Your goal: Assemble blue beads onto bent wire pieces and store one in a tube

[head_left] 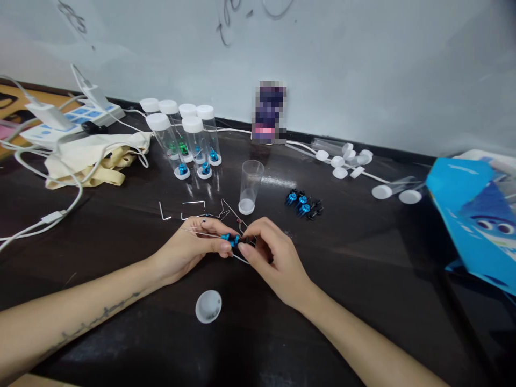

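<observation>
Between my two hands is a small blue and black metal part (231, 238) with thin wire running from it. My left hand (201, 244) pinches its blue end between thumb and fingers. Thumb and fingertips of my right hand (268, 252) close on its dark end, which they partly hide. Just beyond my hands, an uncapped clear tube (251, 185) stands upright on a white base. Hex keys (164, 211) and bent wire (226, 209) lie behind my left hand. Nearer to me rests a white cap (208, 306). More blue and black parts (301, 200) sit to the right.
Several capped tubes (193, 126) holding blue or green parts stand at the back left. A cloth bag (92, 158), white cables and a power strip (72, 121) lie beyond. A phone (269, 113) leans on the wall. Loose caps (341, 161) and a blue package (467, 215) are right.
</observation>
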`<state>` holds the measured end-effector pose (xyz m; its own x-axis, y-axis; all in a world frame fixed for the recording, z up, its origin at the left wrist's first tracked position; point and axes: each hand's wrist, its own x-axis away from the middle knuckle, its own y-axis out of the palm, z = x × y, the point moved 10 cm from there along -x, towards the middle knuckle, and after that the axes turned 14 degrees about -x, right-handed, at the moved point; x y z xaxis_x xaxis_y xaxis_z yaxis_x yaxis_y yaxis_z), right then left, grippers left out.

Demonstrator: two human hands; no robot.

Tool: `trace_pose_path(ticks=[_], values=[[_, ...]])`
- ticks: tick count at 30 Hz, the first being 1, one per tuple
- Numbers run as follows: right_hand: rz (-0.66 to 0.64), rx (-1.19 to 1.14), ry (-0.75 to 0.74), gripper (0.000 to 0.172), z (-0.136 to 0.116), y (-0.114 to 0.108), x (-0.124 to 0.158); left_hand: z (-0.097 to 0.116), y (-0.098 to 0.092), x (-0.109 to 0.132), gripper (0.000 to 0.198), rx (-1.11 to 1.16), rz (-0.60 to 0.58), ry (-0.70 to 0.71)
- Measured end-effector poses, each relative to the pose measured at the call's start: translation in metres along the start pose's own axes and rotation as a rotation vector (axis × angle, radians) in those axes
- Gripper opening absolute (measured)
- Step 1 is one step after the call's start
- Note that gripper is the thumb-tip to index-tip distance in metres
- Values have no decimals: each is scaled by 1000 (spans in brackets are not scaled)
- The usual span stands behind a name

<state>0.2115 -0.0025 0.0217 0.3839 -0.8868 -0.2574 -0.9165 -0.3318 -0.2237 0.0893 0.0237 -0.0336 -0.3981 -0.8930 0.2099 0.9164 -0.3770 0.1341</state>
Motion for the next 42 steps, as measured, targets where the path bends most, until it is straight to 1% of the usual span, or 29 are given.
trace_pose_path(ticks=[1,3,4,5,7,9,10,12,13,15,16,20,23,24,26,29,32,37,42], values=[[15,-12,-8,9,0,-1,0,0,0,0,17,1,3,-2],[47,-40,-8,27,1,-4,0,0,-1,0,17,5,8,-2],[53,-49,1,30,2,-4,0,0,-1,0,16,6,6,-1],[51,-50,11,28,3,-4,0,0,0,1,16,5,3,-2],[28,-28,20,16,3,-3,-1,1,1,1,17,2,-10,-4],[12,3,13,23,2,-2,-1,1,2,1,17,-2,-16,-7],[13,9,4,23,1,-2,-2,0,1,1,17,-1,-11,-6],[25,0,-18,11,0,-2,-1,0,-1,1,17,10,5,-2],[36,-12,-30,11,-1,-3,0,0,-2,0,17,17,11,1],[61,-33,-46,25,-2,-5,1,0,-2,0,17,23,10,1],[68,-38,-41,26,-2,-6,1,-1,-2,-1,17,19,6,-1],[48,5,1,15,1,-5,0,-2,-1,-1,16,0,6,-12],[42,41,-37,6,-3,-4,0,-2,-4,-1,17,12,26,-11],[46,42,-64,6,-5,-4,0,-2,-4,-1,18,19,31,-10],[59,36,-119,12,-8,-4,1,-2,-5,-1,17,30,33,-7],[71,31,-148,16,-9,-4,2,-2,-3,-1,16,31,21,-3],[79,37,-131,15,-7,-4,3,-1,-3,-2,16,24,24,-1],[96,68,-92,9,-4,-7,3,-1,-3,-1,18,10,26,1],[75,82,-24,10,-1,-7,1,0,-1,0,17,-5,6,15]])
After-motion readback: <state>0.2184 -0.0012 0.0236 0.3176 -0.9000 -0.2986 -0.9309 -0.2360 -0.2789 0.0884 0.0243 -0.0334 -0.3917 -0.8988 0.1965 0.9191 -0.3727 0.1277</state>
